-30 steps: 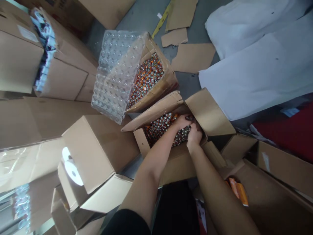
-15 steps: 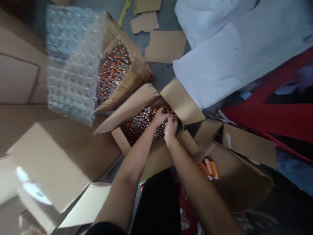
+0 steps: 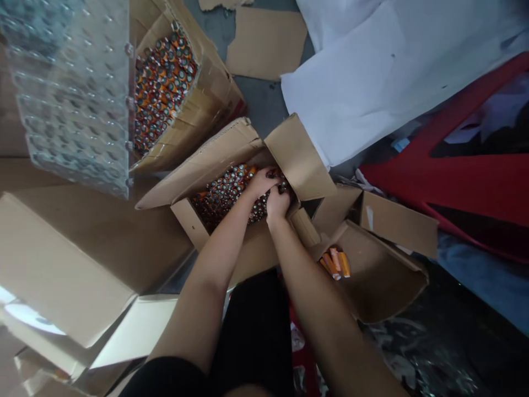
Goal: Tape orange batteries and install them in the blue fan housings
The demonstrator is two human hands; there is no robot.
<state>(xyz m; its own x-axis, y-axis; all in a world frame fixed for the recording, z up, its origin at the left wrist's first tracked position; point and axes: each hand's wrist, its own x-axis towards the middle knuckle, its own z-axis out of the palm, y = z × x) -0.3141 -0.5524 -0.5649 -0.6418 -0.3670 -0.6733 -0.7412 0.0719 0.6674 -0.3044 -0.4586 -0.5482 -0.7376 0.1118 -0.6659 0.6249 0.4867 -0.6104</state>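
Note:
An open cardboard box (image 3: pixel 231 135) in front of me is packed with upright cylindrical batteries (image 3: pixel 223 194), orange with pale metallic ends. My left hand (image 3: pixel 262 183) reaches into its right end, fingers curled down around some of the batteries. Close beside it, almost touching, my right hand (image 3: pixel 278 203) is closed on batteries at the same end. My fingertips are partly hidden among the cells, so how many each hand grips cannot be told.
A second carton (image 3: pixel 215 94) full of batteries stands at upper left, beside a clear dimpled plastic tray (image 3: pixel 78 99). Several orange pieces (image 3: pixel 336 262) lie in an open box (image 3: pixel 384 275) at right. A red plastic frame (image 3: pixel 413 171), white sheeting (image 3: pixel 351 82) and cardboard scraps (image 3: pixel 268 44) surround these.
My view has shifted, so the boxes and tray appear further left and higher. Both hands stay together at the right end of the battery box, with only slight finger movement.

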